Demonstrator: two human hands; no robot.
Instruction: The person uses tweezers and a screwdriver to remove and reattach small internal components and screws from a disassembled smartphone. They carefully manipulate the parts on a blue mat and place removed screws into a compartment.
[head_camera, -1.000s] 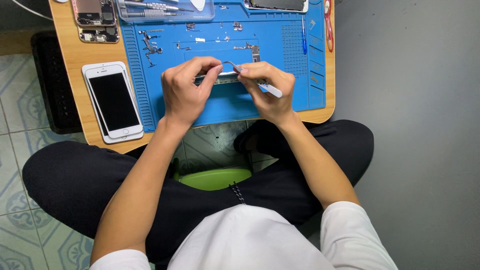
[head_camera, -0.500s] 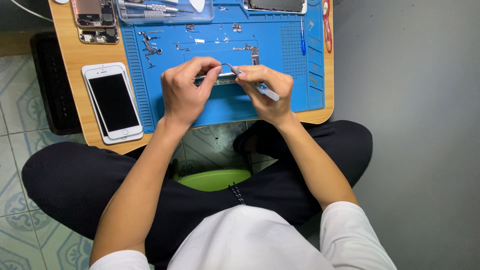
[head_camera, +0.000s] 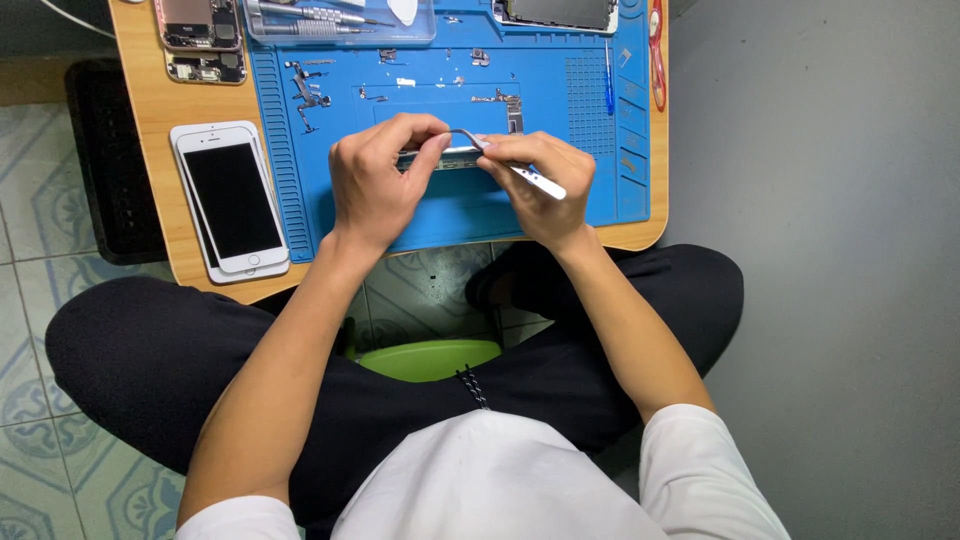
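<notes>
Over the blue work mat (head_camera: 450, 215), my left hand (head_camera: 375, 185) pinches a narrow metal phone part (head_camera: 450, 157) by its left end. My right hand (head_camera: 535, 185) grips silver tweezers (head_camera: 535, 180), their curved tip touching the top of that part near my left fingers. The part's right end is hidden under my right fingers. Both hands sit close together near the mat's middle.
A white smartphone (head_camera: 232, 200) lies on a small wooden table (head_camera: 150, 110) left of the mat. An opened phone body (head_camera: 198, 25), a clear tray with screwdrivers (head_camera: 335, 18), loose small parts (head_camera: 305, 85), a blue tool (head_camera: 607, 80) and red-handled scissors (head_camera: 656, 40) lie around.
Both hands have stayed in nearly the same place; the tweezers' tip shifted only slightly against the part.
</notes>
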